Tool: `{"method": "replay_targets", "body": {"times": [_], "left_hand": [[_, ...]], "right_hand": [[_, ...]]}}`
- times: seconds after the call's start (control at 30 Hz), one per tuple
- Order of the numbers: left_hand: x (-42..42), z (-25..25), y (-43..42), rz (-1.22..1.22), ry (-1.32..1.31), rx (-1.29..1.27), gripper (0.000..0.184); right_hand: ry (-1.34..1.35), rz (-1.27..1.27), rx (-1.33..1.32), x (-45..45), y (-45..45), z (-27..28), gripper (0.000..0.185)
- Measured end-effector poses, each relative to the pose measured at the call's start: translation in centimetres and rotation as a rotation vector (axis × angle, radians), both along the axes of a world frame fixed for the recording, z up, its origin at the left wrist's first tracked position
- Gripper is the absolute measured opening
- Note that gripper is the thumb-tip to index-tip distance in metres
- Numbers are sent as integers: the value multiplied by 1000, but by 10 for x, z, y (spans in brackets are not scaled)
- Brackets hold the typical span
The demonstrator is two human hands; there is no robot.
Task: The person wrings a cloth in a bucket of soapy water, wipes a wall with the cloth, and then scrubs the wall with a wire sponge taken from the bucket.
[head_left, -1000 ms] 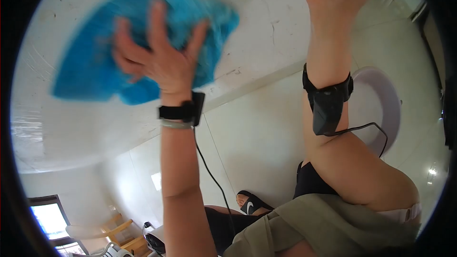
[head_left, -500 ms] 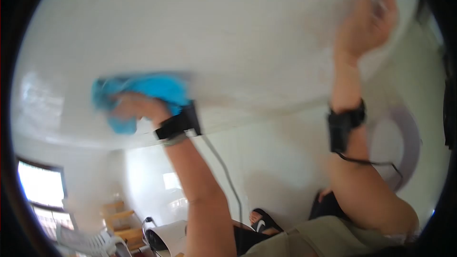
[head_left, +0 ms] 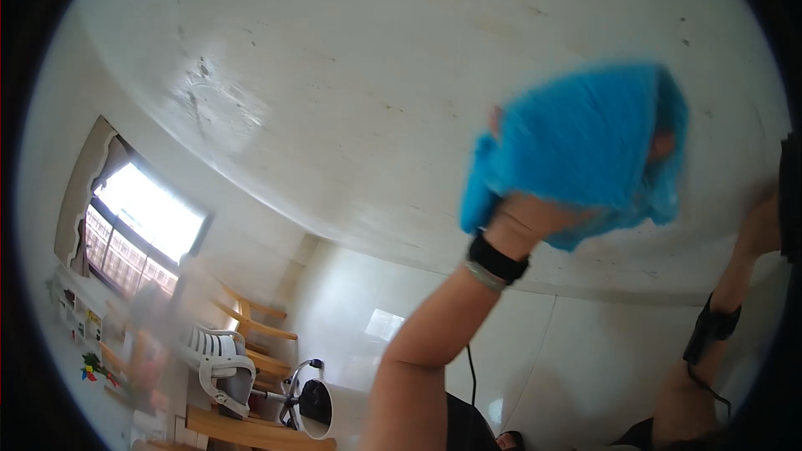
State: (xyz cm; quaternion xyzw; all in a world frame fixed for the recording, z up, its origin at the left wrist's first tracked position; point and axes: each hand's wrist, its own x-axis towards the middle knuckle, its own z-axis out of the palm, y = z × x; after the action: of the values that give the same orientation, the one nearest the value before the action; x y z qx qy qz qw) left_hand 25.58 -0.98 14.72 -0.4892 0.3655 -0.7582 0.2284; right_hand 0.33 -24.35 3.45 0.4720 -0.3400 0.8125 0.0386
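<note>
A blue cloth point(head_left: 585, 138) is draped over my left hand point(head_left: 543, 215), which presses near a large whitish, marked surface point(head_left: 359, 100). The cloth covers most of the fingers; a fingertip shows at its left edge and another bit of skin at its right. A black strap and a pale bangle circle that wrist. My right hand point(head_left: 762, 221) is at the far right edge, close to the same surface, dim and partly cut off, so its fingers cannot be made out. A black device point(head_left: 714, 330) is strapped to the right forearm, with a cable hanging from it.
At the lower left are a white chair point(head_left: 221, 367), wooden furniture point(head_left: 251, 321) and a white bin point(head_left: 334, 409) with a black liner. A bright window point(head_left: 146, 217) and a shelf point(head_left: 79, 309) are farther left. Pale floor tiles point(head_left: 518, 351) run below the surface.
The view has swung, bringing more window and furniture in. My left hand and the blue cloth have shifted to the right in view. My right hand has moved to the right edge.
</note>
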Motion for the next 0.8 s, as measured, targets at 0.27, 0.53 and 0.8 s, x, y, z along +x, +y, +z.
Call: {"method": "replay_targets", "body": {"times": [0.27,0.53,0.8], "left_hand": [[97,193,99,-654,809,-374,95],[123,76,125,-740,1211,-705,83],[76,200,91,-670,790,-65,77]], "right_hand": [[-382,152,694,13,57,93,45],[84,-261,218,-18,-33,-63,40],[348,-450,316,-41,-81,-130,34]]}}
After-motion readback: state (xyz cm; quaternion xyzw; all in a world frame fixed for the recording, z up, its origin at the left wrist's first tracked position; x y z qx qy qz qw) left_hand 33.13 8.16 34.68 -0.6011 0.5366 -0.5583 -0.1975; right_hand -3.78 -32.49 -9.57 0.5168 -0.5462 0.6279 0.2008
